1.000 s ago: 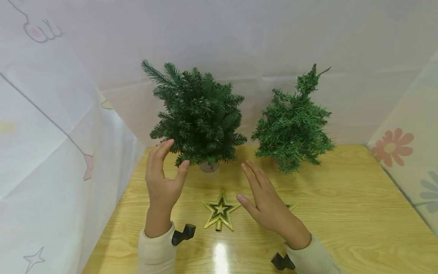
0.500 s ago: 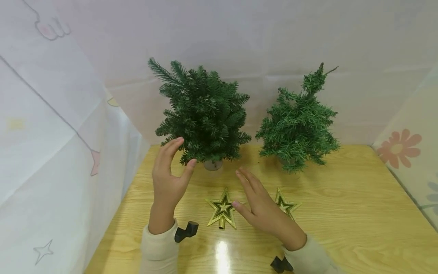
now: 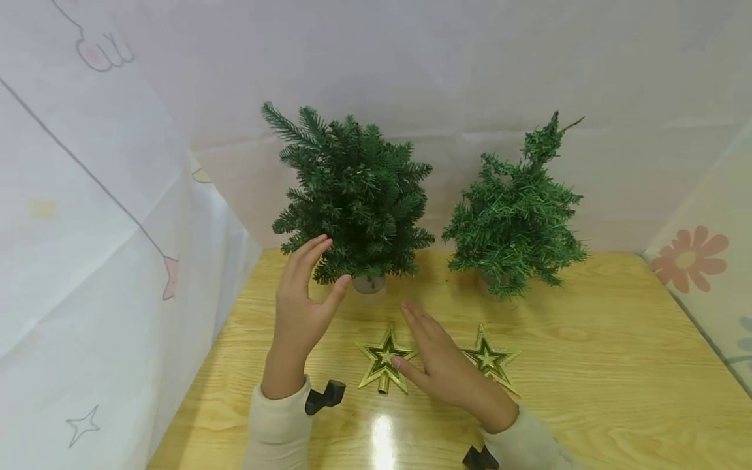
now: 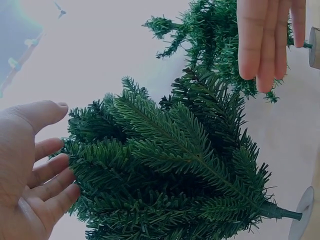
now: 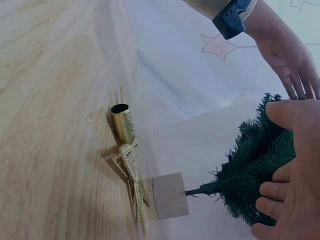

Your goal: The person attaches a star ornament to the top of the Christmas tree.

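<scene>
My left hand (image 3: pixel 301 316) is raised in front of the fuller artificial Christmas tree (image 3: pixel 364 196), thumb and fingers spread apart with nothing between them. In the left wrist view its fingertips come close to the branches; I cannot tell whether they touch. My right hand (image 3: pixel 440 362) hovers over the table, palm turned inward and fingers extended, holding nothing. Beneath its thumb lies a gold star tree topper (image 3: pixel 383 372) with a tube at its base. A second gold star topper (image 3: pixel 487 359) lies to its right, partly hidden by the right hand.
A sparser artificial tree (image 3: pixel 517 222) stands at the back right. Both trees rise from small round bases on the wooden table (image 3: pixel 611 365). Printed white cloth (image 3: pixel 194 320) hangs at the back and sides. A black wrist device (image 3: pixel 325 396) sits at the left cuff.
The right hand has shifted left, over the first star, leaving more of the second star visible. The left hand keeps its spread pose and sits slightly farther right. The view has swung a little left.
</scene>
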`<state>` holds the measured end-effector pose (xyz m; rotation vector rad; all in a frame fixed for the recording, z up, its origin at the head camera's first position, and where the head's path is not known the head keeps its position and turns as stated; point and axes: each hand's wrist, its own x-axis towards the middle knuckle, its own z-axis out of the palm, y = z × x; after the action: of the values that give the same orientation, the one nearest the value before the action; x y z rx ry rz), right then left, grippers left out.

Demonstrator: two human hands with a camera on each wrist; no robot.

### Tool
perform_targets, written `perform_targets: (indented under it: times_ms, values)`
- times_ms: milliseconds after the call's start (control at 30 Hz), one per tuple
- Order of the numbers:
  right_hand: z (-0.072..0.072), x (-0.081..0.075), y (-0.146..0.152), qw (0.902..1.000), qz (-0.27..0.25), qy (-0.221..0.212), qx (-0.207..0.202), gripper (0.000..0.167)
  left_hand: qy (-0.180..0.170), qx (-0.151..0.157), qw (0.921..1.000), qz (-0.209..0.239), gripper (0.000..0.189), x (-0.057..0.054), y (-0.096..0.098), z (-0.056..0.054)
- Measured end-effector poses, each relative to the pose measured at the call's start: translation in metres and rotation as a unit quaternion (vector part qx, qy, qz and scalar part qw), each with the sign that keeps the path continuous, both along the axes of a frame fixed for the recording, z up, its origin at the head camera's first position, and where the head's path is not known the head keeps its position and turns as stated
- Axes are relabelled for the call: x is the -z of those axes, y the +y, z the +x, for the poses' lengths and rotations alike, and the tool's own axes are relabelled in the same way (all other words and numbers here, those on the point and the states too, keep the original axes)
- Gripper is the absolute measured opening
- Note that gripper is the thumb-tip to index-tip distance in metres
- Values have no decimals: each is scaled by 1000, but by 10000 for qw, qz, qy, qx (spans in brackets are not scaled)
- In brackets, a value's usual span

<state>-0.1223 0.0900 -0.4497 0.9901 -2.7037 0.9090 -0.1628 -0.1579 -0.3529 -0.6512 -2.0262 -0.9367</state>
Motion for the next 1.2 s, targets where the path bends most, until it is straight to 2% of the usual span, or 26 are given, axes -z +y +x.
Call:
perform_targets:
  times_ms: [367, 633, 900, 1200]
  values:
    - [0, 5, -2, 9995, 26, -320, -46, 85, -303, -99, 9994, -168, 56, 2, 1, 0]
    - [-1, 8, -2, 9991, 59, -426, -4, 86, -693, -235, 9971, -211, 58, 2, 3, 0]
    - [-5, 16, -2, 9980, 20, -626, 78, 84, -940, -149, 9953, 191, 51, 3, 2, 0]
    - [-10, 29, -1, 9952, 192, -931, 250, 88, -972, -23, 9938, 540, 43, 8, -3, -4]
